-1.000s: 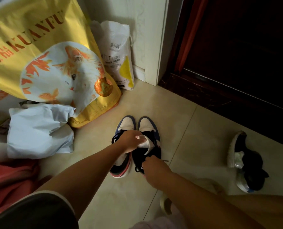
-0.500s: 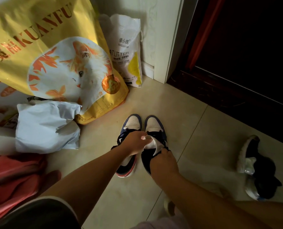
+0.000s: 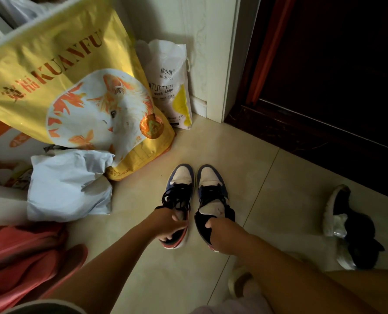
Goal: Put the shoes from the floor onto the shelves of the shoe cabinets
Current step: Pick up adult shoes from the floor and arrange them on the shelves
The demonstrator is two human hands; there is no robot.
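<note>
The left hand [image 3: 169, 225] is closed around the heel collar of the left blue, white and black high-top sneaker [image 3: 178, 200], fingers curled inside the opening and hidden there; the right hand [image 3: 222, 234] grips the heel of the matching right sneaker [image 3: 212, 200] the same way, thumb [image 3: 208, 223] showing on the dark collar, the other fingers out of sight. Both heels are largely covered by the hands. The pair stands side by side on the beige tiled floor [image 3: 267, 177], long axes parallel, white toe caps pointing away from the person toward the wall. Well to the right lies a black and white shoe [image 3: 347, 227] on its side, dim and hard to read. Left of the pair sit a crumpled white plastic bag [image 3: 70, 184], a large yellow cat-food sack [image 3: 75, 94] and a smaller white cat-litter bag [image 3: 168, 87]. A dark wooden door [image 3: 324, 75] fills the upper right.
</note>
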